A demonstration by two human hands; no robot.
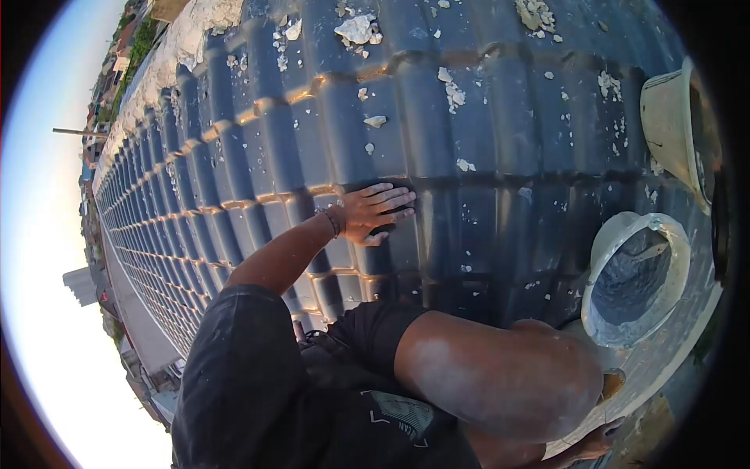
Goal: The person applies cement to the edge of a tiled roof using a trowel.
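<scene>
My left hand [379, 211] lies palm down on the dark glazed roof tiles [523, 141], its fingers spread and nothing visible in them. A bracelet [332, 220] circles that wrist. My bent leg [492, 371] extends rightward below the hand. A bucket [637, 281] with grey, wet-looking material inside stands right of the knee. Near the bottom right edge, partly hidden beyond the leg, is a dark limb end [598, 442]; whether it is my right hand or a foot I cannot make out.
Pale mortar lumps [358, 30] and crumbs lie scattered over the tiles. A second pale bucket [672, 125] is at the upper right. Rough mortar [168, 62] runs along the roof's upper left edge. Distant buildings [80, 286] and sky show at the left.
</scene>
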